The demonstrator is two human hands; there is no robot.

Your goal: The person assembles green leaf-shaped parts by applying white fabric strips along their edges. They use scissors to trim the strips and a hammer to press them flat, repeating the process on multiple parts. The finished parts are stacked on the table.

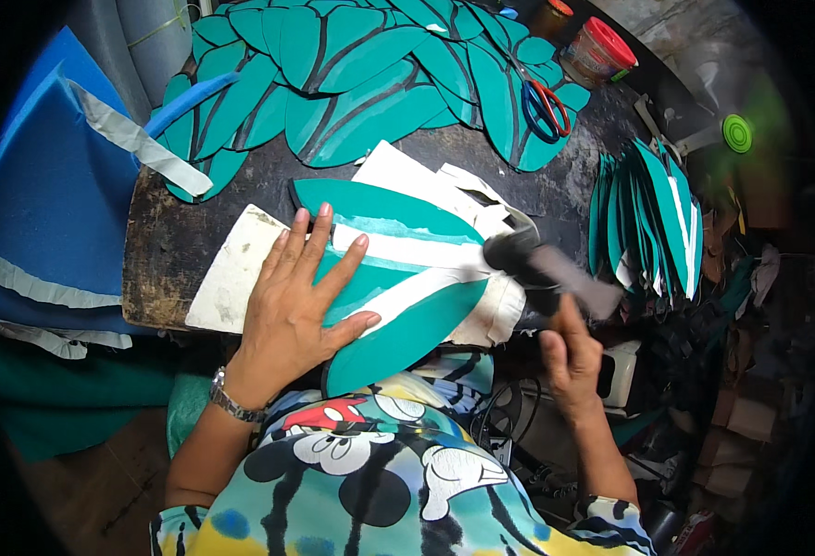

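While my left hand [301, 301] lies open, pressing a teal leaf [398, 296] flat, my right hand [570, 352] grips a blurred brush [542, 269] just beside it.

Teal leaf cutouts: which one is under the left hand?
The teal leaf cutout at the near edge of the workbench, lying on white paper. It alone has white streaks and the left hand flat on it; the others lie piled behind or stacked at right.

The tool [556, 269] in my right hand [570, 357] was motion-blurred; my left hand [296, 296] hid part of the teal piece [407, 278].
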